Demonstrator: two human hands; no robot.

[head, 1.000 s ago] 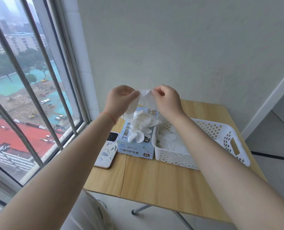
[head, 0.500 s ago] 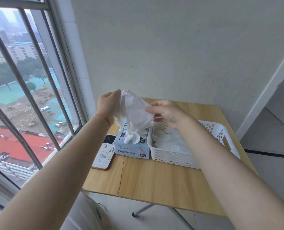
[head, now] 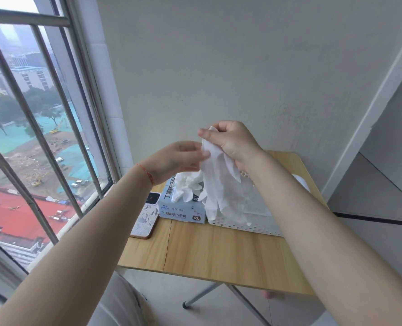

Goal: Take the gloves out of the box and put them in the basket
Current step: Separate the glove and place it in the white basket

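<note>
My right hand (head: 233, 143) grips the cuff of a white glove (head: 221, 187), which hangs down over the near left corner of the white perforated basket (head: 247, 228). My left hand (head: 176, 158) is just to its left, fingers nearly straight and touching the glove's upper edge. Below it the light blue glove box (head: 183, 211) stands on the wooden table (head: 218, 252), with more white gloves (head: 185, 187) bunched out of its top opening. The basket's inside is mostly hidden by the hanging glove and my right arm.
A phone (head: 145, 218) in a patterned case lies left of the box, near the table's left edge. A barred window (head: 42, 137) runs along the left. A plain wall stands right behind the table, and folding table legs (head: 202, 295) show underneath.
The glove passed from my left hand to my right, which lifted it and carried it right, above the basket. My left hand let go and opened beside it.
</note>
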